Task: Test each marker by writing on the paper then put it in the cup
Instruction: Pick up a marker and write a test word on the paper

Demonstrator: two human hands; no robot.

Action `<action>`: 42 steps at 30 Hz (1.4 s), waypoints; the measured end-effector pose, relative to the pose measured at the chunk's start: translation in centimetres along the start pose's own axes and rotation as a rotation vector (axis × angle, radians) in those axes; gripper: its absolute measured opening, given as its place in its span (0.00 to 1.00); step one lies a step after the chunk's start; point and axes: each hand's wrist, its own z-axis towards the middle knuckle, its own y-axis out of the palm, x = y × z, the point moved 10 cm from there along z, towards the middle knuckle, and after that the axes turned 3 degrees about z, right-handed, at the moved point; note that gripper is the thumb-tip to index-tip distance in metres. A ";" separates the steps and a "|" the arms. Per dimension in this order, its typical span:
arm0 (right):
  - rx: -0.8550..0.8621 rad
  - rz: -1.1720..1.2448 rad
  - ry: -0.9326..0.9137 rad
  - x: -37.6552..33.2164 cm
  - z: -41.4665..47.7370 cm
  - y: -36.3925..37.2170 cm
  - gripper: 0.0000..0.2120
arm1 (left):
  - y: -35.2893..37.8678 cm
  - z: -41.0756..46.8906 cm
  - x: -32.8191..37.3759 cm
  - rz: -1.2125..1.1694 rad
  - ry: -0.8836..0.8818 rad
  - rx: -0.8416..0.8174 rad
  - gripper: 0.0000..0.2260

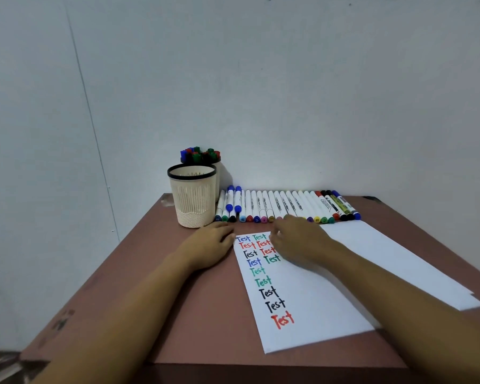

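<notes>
A white paper (pixel 311 295) with the word "Test" written many times in blue, green, red and black lies on the brown table (pixel 200 322). A row of several markers (pixel 283 207) lies along the far edge, caps toward me. A cream cup (pixel 192 199) with a black rim stands at the back left, and I see nothing inside it. My left hand (pixel 209 245) rests flat on the table just left of the paper. My right hand (pixel 299 239) hovers over the paper's top, fingers loosely curled near the marker caps, holding nothing that I can see.
A second cup (pixel 205 159) full of capped markers stands behind the cream cup against the white wall. Another white sheet (pixel 399 259) lies to the right, partly under the written paper. The table's front edge is near me.
</notes>
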 end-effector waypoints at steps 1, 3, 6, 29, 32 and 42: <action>0.021 0.022 -0.002 -0.2 1.0 -0.7 0.13 | 0.1 0.1 -0.1 0.006 -0.005 0.000 0.20; 0.074 0.071 -0.013 -0.8 3.3 -1.8 0.12 | 0.3 0.3 -0.5 0.001 -0.012 0.005 0.20; 0.096 0.115 -0.030 -2.4 6.6 -1.9 0.14 | 0.5 0.4 -0.7 -0.006 -0.006 0.009 0.20; 0.397 0.496 0.024 -2.5 5.0 -4.6 0.15 | -0.5 0.2 -0.7 -0.172 -0.002 0.086 0.19; 0.419 0.864 0.098 -0.4 1.6 -5.2 0.12 | -2.6 -0.5 -0.3 -0.244 0.018 0.275 0.19; 0.325 1.421 0.182 2.3 -5.2 -3.1 0.12 | -4.5 -2.9 4.8 0.049 0.317 0.483 0.20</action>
